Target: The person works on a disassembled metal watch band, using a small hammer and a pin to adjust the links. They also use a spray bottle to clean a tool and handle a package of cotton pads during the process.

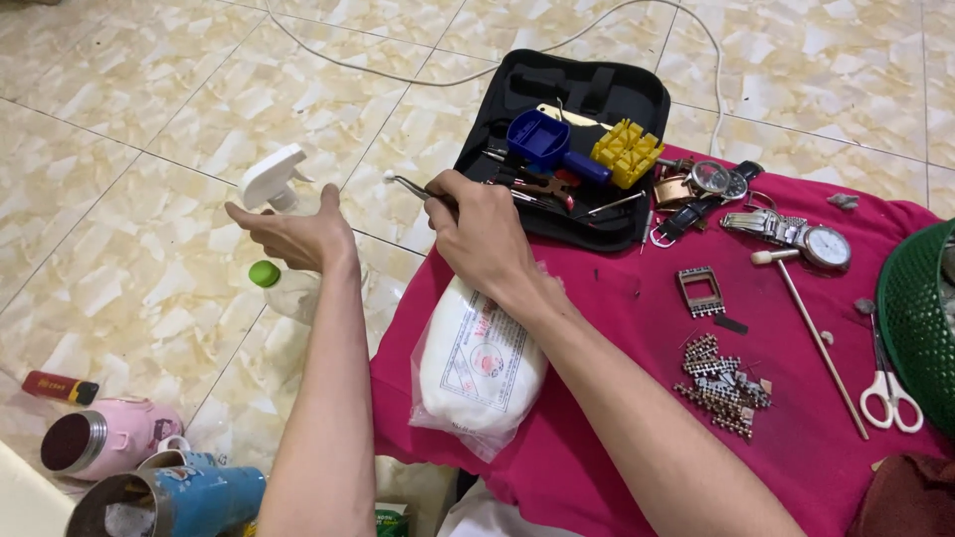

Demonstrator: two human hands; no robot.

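Nearest, at the bottom left, a blue metal cup [179, 500] and a pink metal flask [104, 438] lie on the tiled floor [129, 89], with a small red lighter [60, 387] close by. On the bright pink cloth [617, 418] sits a soft white bag in clear plastic [477, 363] with a square printed label on its front. The right hand [484, 234] rests just above that bag, and its fingers pinch thin metal tweezers [416, 186] with a white bit at the tip. The left hand [293, 236] is held out over the floor with fingers loose and flat, next to a clear spray bottle with a white trigger top [276, 179] and a little green cap [264, 273]. Farther back lies an open black tool case [572, 139].
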